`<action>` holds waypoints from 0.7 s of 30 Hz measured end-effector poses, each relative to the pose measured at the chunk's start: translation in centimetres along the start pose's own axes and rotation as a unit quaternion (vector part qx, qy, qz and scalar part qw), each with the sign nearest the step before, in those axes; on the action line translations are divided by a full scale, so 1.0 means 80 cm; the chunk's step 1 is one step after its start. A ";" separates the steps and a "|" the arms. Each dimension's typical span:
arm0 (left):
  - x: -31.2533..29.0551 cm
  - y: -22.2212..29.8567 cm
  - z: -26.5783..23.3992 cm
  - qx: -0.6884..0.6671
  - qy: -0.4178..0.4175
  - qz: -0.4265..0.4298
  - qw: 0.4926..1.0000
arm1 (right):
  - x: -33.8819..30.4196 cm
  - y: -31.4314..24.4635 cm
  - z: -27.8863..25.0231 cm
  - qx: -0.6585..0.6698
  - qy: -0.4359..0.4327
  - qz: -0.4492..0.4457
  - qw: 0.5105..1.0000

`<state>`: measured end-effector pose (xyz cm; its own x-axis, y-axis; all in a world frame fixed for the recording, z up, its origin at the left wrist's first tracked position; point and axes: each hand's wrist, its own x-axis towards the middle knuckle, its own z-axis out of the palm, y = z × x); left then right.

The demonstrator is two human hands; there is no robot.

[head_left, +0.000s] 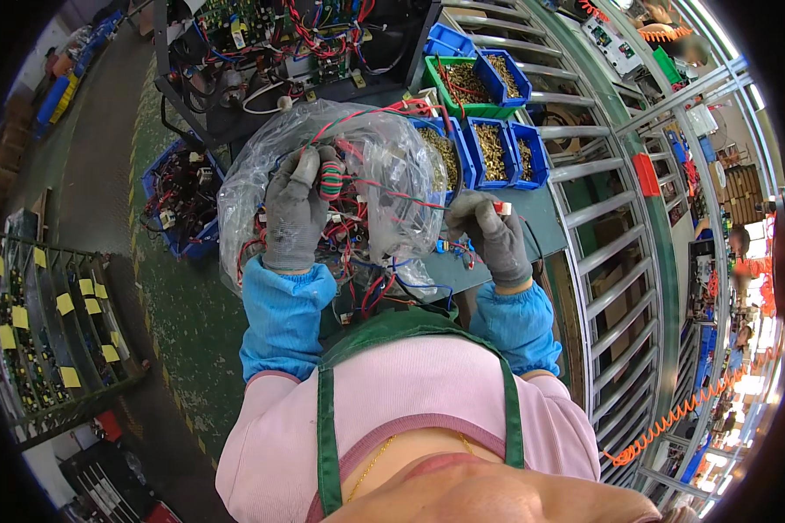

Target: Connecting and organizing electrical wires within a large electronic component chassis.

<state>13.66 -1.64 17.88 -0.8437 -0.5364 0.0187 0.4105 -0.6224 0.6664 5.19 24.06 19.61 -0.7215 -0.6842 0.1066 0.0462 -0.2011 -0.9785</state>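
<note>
My left hand (295, 209), in a grey glove, pinches a wire harness beside its coil (331, 180) of red and green wire. From the coil, red and green wires stretch across to my right hand (495, 234), also gloved in grey. Its fingers are closed on the wires near a small white connector (502, 208), which pokes out past the fingertips. Beneath both hands lies an opened clear plastic bag (401, 161). More red, blue and black wires with white plugs (344, 237) show in the bag, partly hidden by my left hand.
Ahead stands a black metal chassis (183, 96) with circuit boards and wiring. Blue bins (494, 180) of brass-coloured hardware and a green bin (497, 112) sit right of it. A roller conveyor (606, 202) runs along the right. A blue crate (208, 241) of dark cables stands left.
</note>
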 end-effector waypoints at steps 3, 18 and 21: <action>0.001 0.000 -0.004 -0.047 -0.031 0.011 0.998 | 0.000 0.001 -0.004 0.009 -0.025 -0.031 0.999; 0.003 0.053 -0.017 -0.115 0.026 0.075 0.990 | -0.007 0.016 -0.042 0.100 0.096 -0.018 0.990; -0.005 0.041 0.022 0.070 -0.012 0.072 0.995 | -0.010 0.003 -0.036 0.059 0.148 0.023 0.987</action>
<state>14.70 -2.48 21.33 -0.7885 -0.5993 0.1380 0.4764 -0.4533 0.7533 3.75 26.56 18.75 -0.8860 -0.4635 -0.0100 0.1504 -0.2669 -0.9519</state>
